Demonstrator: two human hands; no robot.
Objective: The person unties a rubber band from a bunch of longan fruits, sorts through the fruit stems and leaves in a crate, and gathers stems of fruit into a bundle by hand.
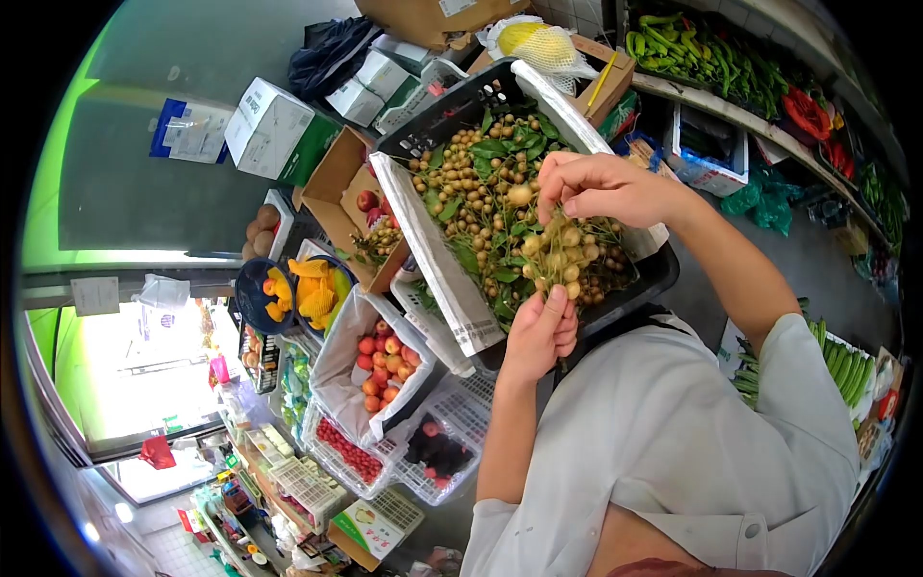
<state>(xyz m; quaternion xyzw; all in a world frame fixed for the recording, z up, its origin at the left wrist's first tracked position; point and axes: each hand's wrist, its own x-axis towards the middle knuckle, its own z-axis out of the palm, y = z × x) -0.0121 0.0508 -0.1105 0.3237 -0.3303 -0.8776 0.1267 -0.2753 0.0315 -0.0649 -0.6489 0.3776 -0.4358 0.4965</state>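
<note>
My left hand (544, 335) is closed around the stems of a bunch of longans (562, 252), holding it up over a black plastic crate (663, 274). Just above that bunch, my right hand (606, 188) has its thumb and fingers curled together at the top of the fruit; what lies between the fingertips is hidden. A single pale longan (520, 195) shows beside those fingers. Many more brown longans (471, 173) with twigs and green leaves (490, 148) fill the crate, which has white foam sides (423, 245).
Left of the crate stand a cardboard box (332, 183) with apples and a lined crate of peach-like red fruit (386, 361). Below it are baskets of small red fruit (348, 452) and dark fruit (437, 452). Green peppers (692, 58) lie on a shelf at upper right.
</note>
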